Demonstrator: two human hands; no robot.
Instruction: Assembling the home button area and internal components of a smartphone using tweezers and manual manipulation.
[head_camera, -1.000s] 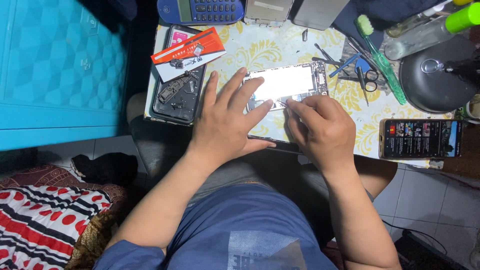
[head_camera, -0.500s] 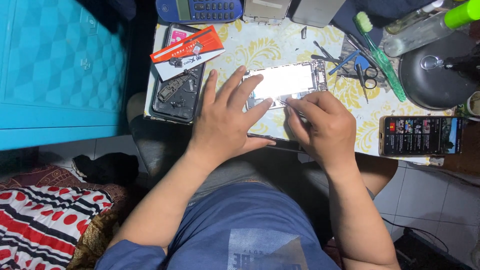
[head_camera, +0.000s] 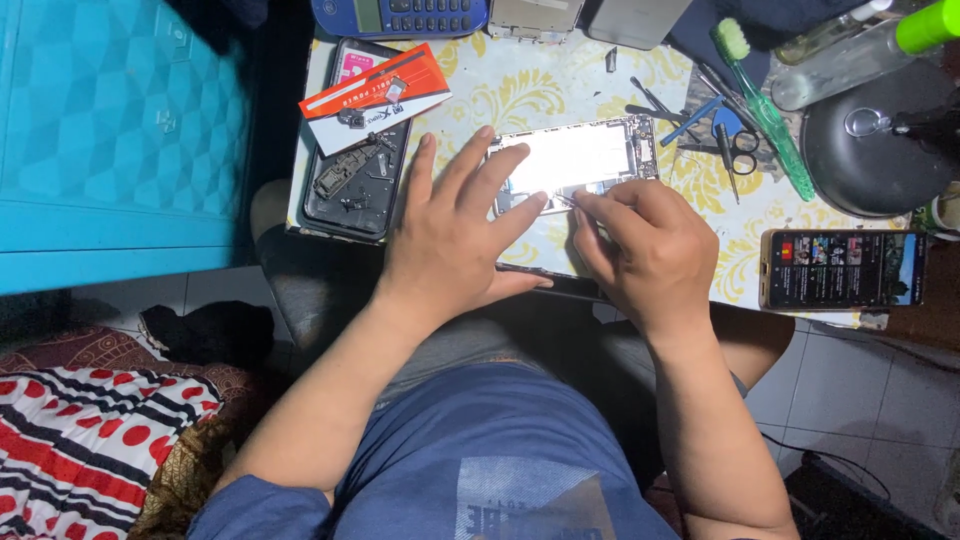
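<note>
An opened phone (head_camera: 585, 158) with a bright shiny inner plate lies flat on the patterned table cover (head_camera: 530, 90). My left hand (head_camera: 455, 235) rests on its left half, fingers spread and pressing it down. At the phone's lower edge my right hand (head_camera: 645, 250) pinches a thin metal tool whose tip touches the frame. A dark slab (head_camera: 560, 285) pokes out under both hands.
A dark tray (head_camera: 345, 185) of phone parts with a red and white card (head_camera: 375, 95) sits left. Green toothbrush (head_camera: 765, 110), scissors (head_camera: 735, 150), black round pot (head_camera: 870, 150) and a lit phone (head_camera: 840, 268) lie right. A blue calculator (head_camera: 400, 15) is at top. A turquoise cabinet (head_camera: 110, 130) stands far left.
Both hands have stayed on the opened phone; the right hand's fingers have shifted only slightly along its lower edge.
</note>
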